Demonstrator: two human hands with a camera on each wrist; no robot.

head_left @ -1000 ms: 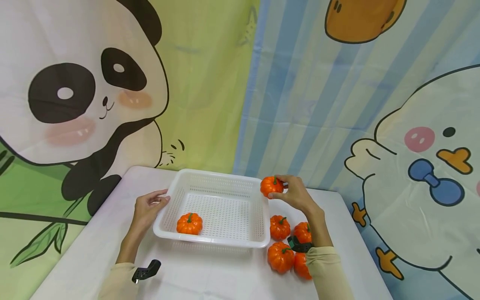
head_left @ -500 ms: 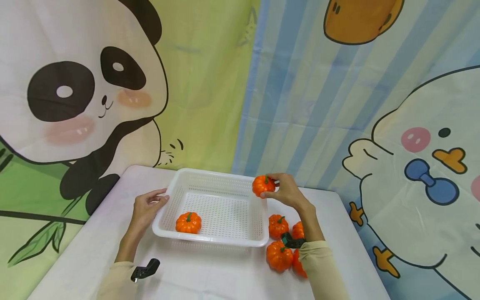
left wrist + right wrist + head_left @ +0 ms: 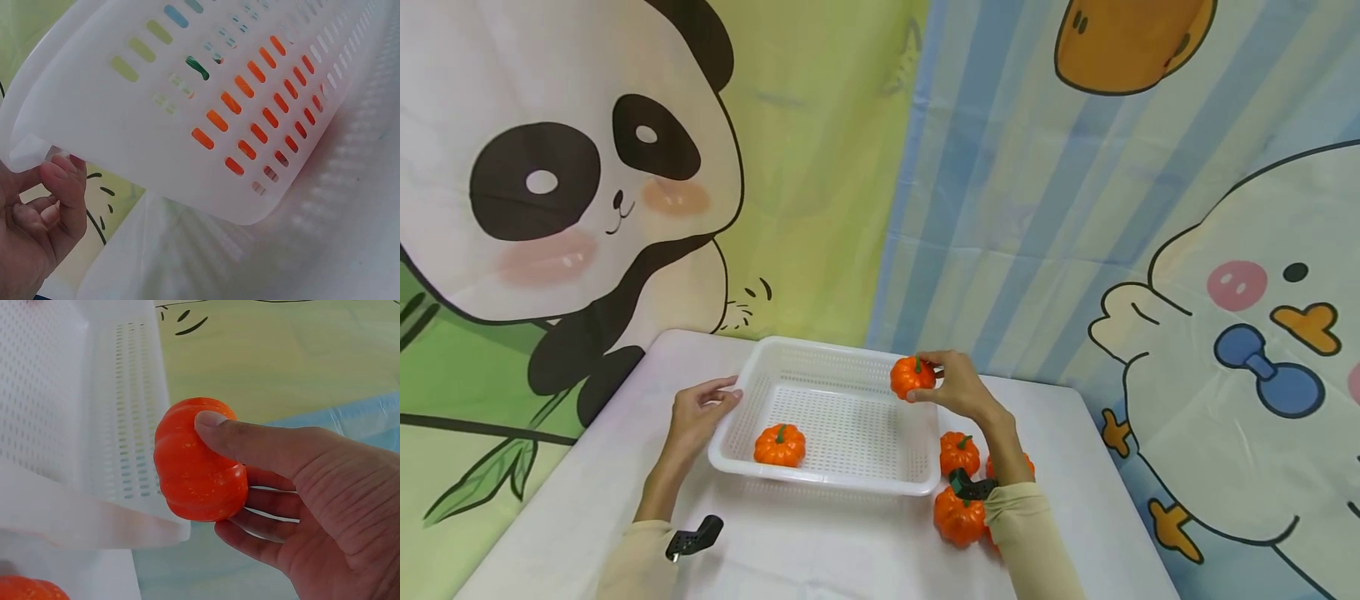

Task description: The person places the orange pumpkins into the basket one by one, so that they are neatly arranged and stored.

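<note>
Between the thumb and fingers of my right hand [image 3: 964, 387] is a small orange pumpkin [image 3: 911, 380] with a green stem, held up over the right rim of a white slotted plastic basket [image 3: 823, 481]. The right wrist view shows the thumb [image 3: 234, 434] on one side of that pumpkin and the fingers behind it. My left hand [image 3: 695, 418] is at the basket's left rim; in the left wrist view its curled fingers [image 3: 65, 187] grip the rim's edge. A second pumpkin [image 3: 780, 447] sits inside the basket, at the front left corner.
Right of the basket, several more pumpkins [image 3: 960, 454] stand on the white tabletop [image 3: 820, 542], partly hidden by my right forearm and its wrist camera [image 3: 970, 486]. A cartoon-printed curtain [image 3: 820, 208] hangs behind the table.
My right hand has moved left with the pumpkin, from beside the basket's right rim to above it. The left hand and the basket have stayed in place.
</note>
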